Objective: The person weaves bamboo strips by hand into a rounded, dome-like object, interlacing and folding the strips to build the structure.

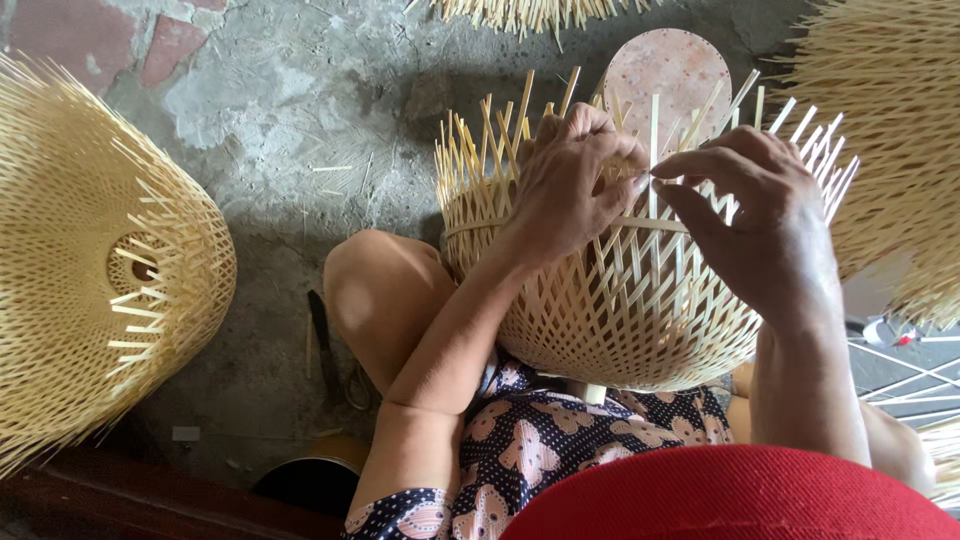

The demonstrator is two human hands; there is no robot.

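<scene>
Crowding basket rim (470, 228), both hands (575, 185)

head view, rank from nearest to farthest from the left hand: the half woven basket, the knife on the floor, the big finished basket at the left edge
1. Half woven basket: under the left hand, touching.
2. Knife: on the floor, lower left, beside the knee.
3. Finished basket: far left edge.

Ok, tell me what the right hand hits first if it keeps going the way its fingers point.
Likely the left hand: the right hand points leftward across the half-woven pale bamboo basket, fingertips almost meeting.
</scene>
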